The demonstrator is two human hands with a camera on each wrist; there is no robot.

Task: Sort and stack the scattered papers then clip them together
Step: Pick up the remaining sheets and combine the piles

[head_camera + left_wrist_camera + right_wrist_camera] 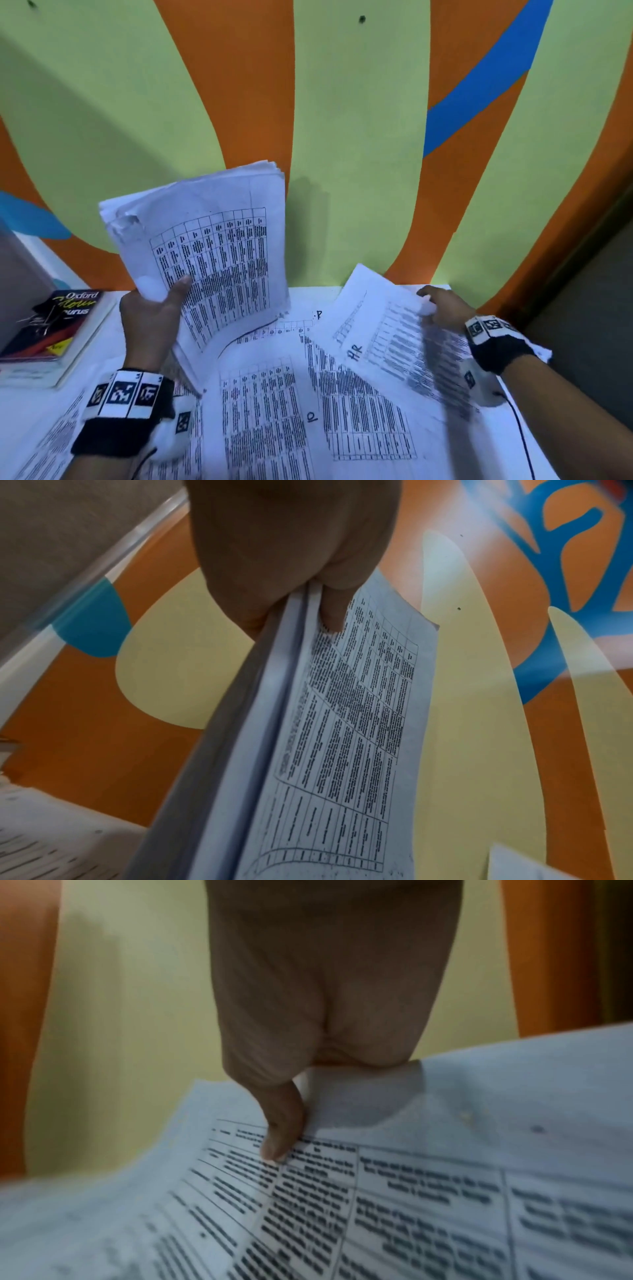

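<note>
Near edge, bottom centre: loose sheets [274,411] lie overlapped on the table [20,411], not squared.

Left hand [150,322], lower left, grips the stack [219,260] by its lower corner, thumb on the front, fingers behind; the stack stands tilted at centre left.

Right hand [442,308], right of centre, pinches a sheet [387,339] by its far edge, thumb on top; it's lifted and blurred.

Step, as I read it: add this sheet to the stack. Do it well: lay it face-up in the same orientation, then tap edges square on the table. Gather the rest before clipping.

Writing: "AR" on the lifted sheet, "P" on one at centre, "Oxford" on the book [54,329] at far left. Table text unreadable.
</note>
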